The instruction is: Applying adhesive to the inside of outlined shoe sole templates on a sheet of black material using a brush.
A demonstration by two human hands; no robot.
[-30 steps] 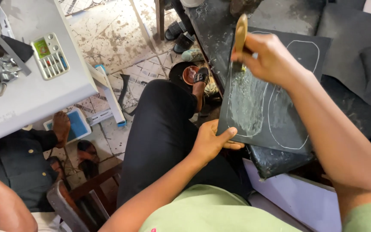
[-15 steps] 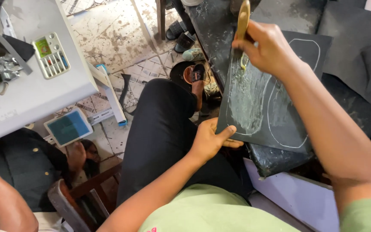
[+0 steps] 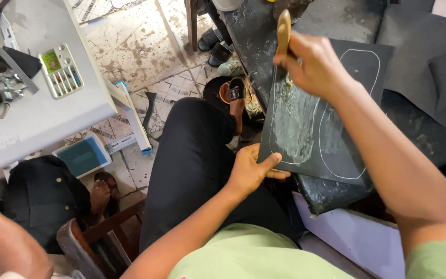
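Two hands busy, right hand (image 3: 313, 67) gripping brush (image 3: 284, 31), left hand (image 3: 251, 170) pinching dark sheet (image 3: 336, 129) edge

This place looks like a small shoe-making workshop. A dark, stained workbench (image 3: 254, 36) holds a black sheet (image 3: 326, 113) with sole shapes drawn on it in white lines, and glue is spread inside one shape. More dark sheets (image 3: 429, 46) lie on the bench. On the left stands a grey machine table (image 3: 37, 119) with a small tray of tools (image 3: 60, 71). The tiled floor (image 3: 130, 41) is spotted and dirty, with sandals (image 3: 215, 39) lying on it. Another person sits close by.
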